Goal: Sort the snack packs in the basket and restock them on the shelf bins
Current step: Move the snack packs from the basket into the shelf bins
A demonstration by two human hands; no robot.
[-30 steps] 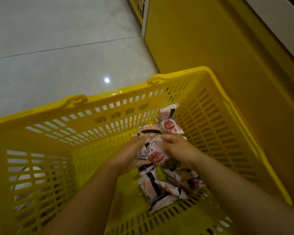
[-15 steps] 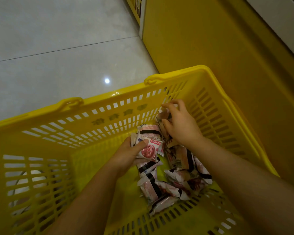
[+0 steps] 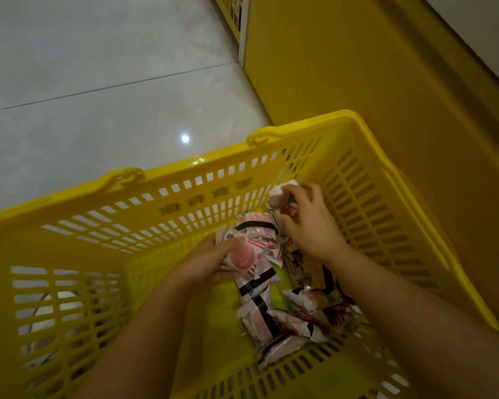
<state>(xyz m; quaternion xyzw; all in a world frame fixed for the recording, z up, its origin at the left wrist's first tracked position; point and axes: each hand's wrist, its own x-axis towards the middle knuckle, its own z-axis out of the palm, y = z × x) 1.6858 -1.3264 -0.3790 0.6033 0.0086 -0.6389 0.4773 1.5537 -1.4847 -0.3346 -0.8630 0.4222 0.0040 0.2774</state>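
The yellow slotted basket filled most of the view, standing on a pale tiled floor that stretched away to the far left.

The left forearm came in from the near edge and reached down inside the basket. The left hand was curled, thumb on top, round a bunch of snack packs held above the basket's bottom. The front pack of the bunch was white and pink with a round pink picture on it, and the ones behind showed black bands (the print was too blurred to read).

Just to the right and a little farther off, the right hand was bent at the wrist, back upward. Its fingers and thumb pinched a single pack, white and pink with a red patch, close to the far right corner of the basket.

Below and nearer, under the right forearm, loose packs of the same pink, white and black look lay heaped and overlapping on the basket's bottom, toward its near right side.

A plain yellow panel rose along the right, just beside the basket.
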